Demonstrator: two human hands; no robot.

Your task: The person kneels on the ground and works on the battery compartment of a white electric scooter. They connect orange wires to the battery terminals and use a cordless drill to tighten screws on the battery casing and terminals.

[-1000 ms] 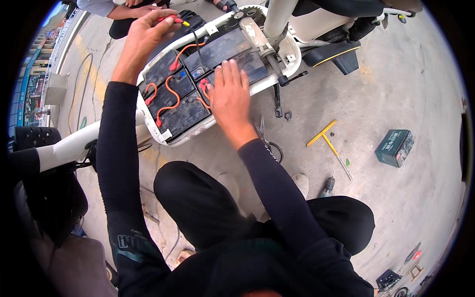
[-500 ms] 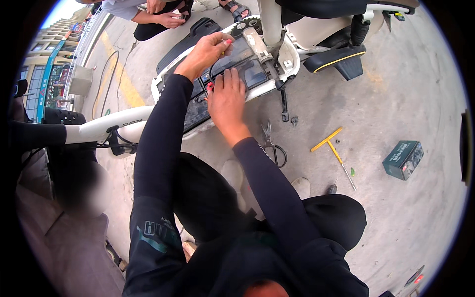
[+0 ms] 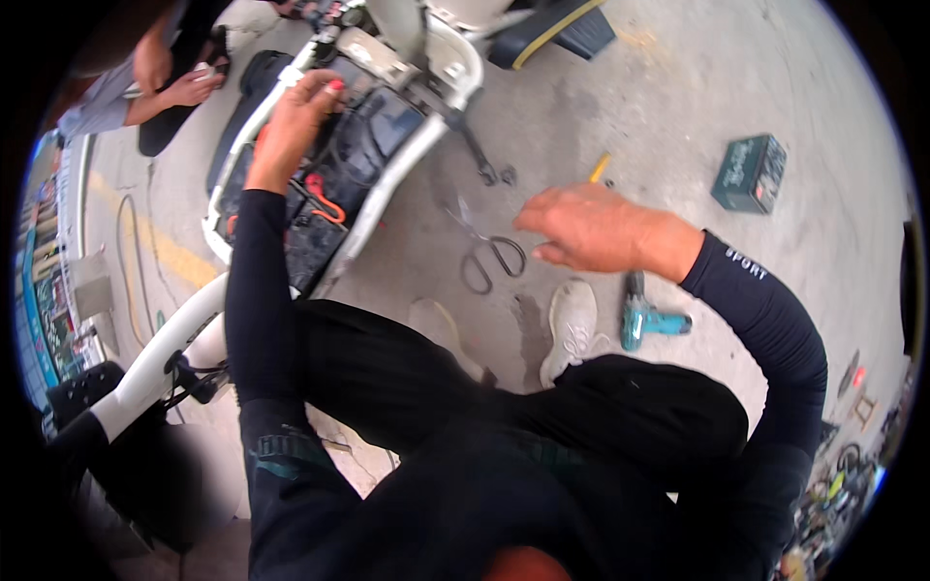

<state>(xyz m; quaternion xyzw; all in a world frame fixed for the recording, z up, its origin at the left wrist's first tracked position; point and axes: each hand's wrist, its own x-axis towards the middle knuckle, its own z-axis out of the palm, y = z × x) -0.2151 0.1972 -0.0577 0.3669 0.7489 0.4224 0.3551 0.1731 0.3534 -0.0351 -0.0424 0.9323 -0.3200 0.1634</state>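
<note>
connector: red (bright) | cable: orange | frame: white | drill: teal

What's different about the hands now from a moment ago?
The right hand has left the batteries and swung out to the right, over the floor near the scissors. The left hand still pinches the small red piece over the batteries. The scissors and green box still lie on the floor.
</note>
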